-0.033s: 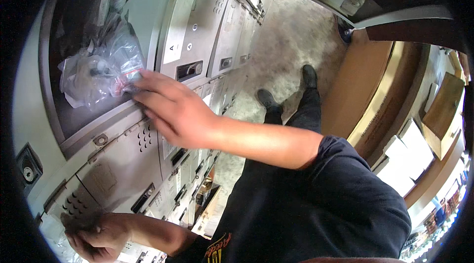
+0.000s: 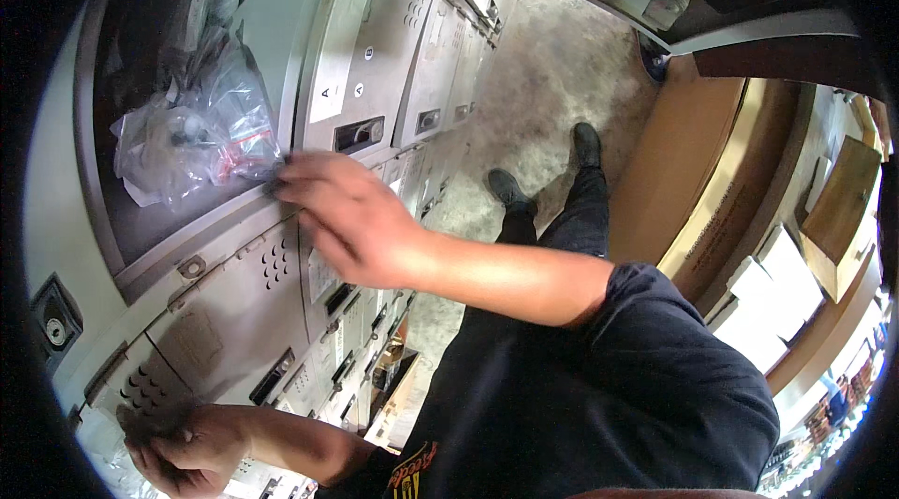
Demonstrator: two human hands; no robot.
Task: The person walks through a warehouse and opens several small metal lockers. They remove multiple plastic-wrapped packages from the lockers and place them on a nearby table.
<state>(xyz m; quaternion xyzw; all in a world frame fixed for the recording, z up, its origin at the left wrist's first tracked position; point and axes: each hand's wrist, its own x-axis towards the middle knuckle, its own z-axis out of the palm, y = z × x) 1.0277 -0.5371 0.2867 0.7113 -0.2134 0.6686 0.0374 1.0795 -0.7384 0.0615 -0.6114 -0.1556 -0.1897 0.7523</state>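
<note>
Clear plastic bags [image 2: 173, 148], one with a red seal line, lie in an open grey compartment [image 2: 140, 260] at the upper left. My right hand [image 2: 351, 218] reaches across to the compartment's front edge, beside the bags. Its fingers are drawn together and blurred, with a small dark thing at their tips that I cannot make out. At the lower left my left hand [image 2: 192, 452] is curled closed in front of a vented locker door [image 2: 140, 377]. Whatever it holds, if anything, is hidden in dark shadow.
Grey metal lockers [image 2: 361, 78] with latches line the left side. A large cardboard box [image 2: 679, 157] stands on the right, near a wooden box [image 2: 843, 209] and white papers [image 2: 758, 302]. My shoes [image 2: 506, 185] are on the stained concrete floor [image 2: 552, 59].
My right hand has moved a little to the right and down, away from the sealed bag, and a dark thing now shows at its fingertips. My left hand has stayed put.
</note>
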